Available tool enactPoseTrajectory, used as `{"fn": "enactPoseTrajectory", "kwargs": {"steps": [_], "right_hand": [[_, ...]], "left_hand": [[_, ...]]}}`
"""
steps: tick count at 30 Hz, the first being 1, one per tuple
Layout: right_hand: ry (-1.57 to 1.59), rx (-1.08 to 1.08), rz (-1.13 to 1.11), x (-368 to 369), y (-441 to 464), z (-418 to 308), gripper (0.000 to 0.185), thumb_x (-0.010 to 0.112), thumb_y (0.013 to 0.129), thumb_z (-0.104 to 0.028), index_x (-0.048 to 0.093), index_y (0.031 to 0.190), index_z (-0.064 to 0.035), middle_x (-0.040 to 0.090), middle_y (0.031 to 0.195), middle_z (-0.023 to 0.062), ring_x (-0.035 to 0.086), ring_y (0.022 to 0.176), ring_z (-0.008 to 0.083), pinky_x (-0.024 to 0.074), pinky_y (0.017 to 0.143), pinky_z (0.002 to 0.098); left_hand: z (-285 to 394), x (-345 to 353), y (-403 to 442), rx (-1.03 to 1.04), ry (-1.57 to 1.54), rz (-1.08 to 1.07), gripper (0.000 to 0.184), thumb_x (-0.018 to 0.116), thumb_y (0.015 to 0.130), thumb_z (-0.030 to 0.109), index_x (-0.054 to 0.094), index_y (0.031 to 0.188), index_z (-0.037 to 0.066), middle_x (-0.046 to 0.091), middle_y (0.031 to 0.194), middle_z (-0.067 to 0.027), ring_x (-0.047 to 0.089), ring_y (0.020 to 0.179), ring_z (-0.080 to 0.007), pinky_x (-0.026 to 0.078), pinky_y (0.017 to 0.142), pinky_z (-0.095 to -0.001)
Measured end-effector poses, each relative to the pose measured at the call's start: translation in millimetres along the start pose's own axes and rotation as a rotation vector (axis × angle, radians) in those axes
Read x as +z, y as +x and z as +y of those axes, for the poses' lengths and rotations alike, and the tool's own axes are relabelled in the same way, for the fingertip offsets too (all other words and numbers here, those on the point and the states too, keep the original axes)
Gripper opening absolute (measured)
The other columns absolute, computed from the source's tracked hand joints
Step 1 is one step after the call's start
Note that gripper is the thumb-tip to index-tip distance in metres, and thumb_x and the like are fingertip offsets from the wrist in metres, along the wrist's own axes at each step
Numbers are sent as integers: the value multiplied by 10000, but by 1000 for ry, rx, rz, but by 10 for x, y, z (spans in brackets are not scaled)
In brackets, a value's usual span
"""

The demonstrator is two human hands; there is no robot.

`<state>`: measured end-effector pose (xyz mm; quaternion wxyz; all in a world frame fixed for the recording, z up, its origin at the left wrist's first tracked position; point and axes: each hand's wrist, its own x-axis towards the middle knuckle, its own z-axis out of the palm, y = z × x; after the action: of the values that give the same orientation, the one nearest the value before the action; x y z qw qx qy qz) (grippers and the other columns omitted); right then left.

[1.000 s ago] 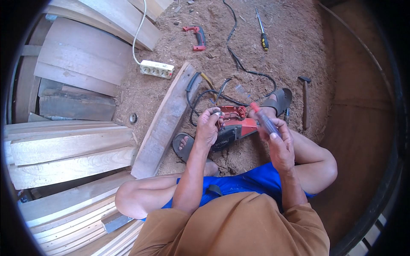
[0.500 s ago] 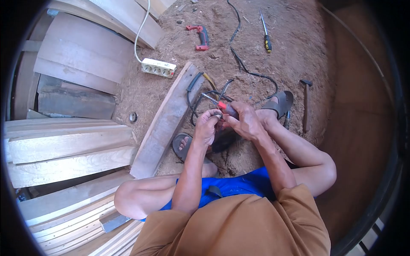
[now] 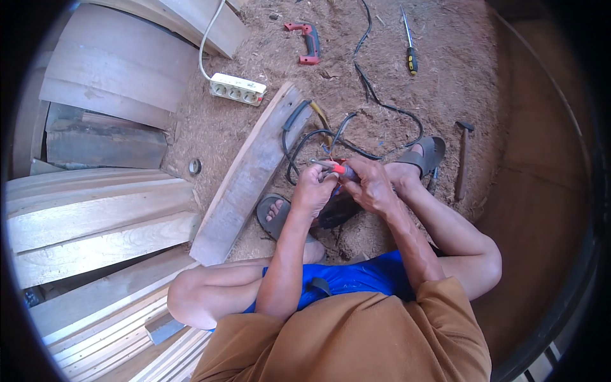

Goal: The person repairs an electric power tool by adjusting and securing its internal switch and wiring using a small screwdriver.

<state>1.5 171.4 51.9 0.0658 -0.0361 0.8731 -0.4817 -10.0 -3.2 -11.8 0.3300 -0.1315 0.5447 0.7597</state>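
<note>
The right hand point(image 3: 372, 186) grips a screwdriver point(image 3: 340, 169), probably light, stiff, best held by its handle point(image 3: 349, 172); the left hand's point(image 3: 315, 191) hold I cannot tell.

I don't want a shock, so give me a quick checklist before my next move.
1. Red screwdriver gripped by right hand: ok.
2. Left hand clear of it: not ok, they meet or nearly do.
3. Strip free of plugs: ok, none seen.
4. Black cord unplugged: cannot tell, it runs out of view.
5. Tool fully in sight: not ok, partly covered.
6. Hammer clear of both hands: ok.
</note>
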Motion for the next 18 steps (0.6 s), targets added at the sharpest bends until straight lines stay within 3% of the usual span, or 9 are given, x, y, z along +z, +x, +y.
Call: {"fn": "enactPoseTrajectory", "kwargs": {"steps": [3,6,9,15,18], "right_hand": [[31,62,-4,38,-48,127,188,740,803,-84,675,961,-5,657,828,184,672,791,379,522,712,454],[280,258,21,101,-74,232,181,714,839,-88,693,997,-2,695,838,144,704,782,261,539,711,403],[479,333,7,130,-80,300,191,697,884,-91,700,1036,25,719,873,93,702,796,159,568,718,350],[606,412,-26,51,-56,203,209,667,938,-44,680,1112,71,706,897,62,710,782,143,602,709,303],[675,455,-3,42,-67,175,197,666,945,-35,674,1113,68,708,902,68,712,779,138,603,712,295]], "left_hand": [[125,28,-42,16,193,-5,270,639,968,15,685,1233,-11,741,977,-43,674,821,-81,557,724,-259],[274,115,-144,73,371,41,329,645,961,21,678,1287,-17,749,1014,-61,687,865,-95,564,759,-258],[355,167,-193,81,366,13,372,637,969,-15,648,1341,-3,691,983,5,612,805,-31,506,686,-199],[233,141,-147,167,354,-1,390,627,969,-11,632,1359,-6,714,1006,-36,645,814,-55,527,691,-218],[298,177,-193,84,266,-6,358,648,970,56,652,1320,-21,732,1093,-89,690,916,-112,583,823,-277]]}}
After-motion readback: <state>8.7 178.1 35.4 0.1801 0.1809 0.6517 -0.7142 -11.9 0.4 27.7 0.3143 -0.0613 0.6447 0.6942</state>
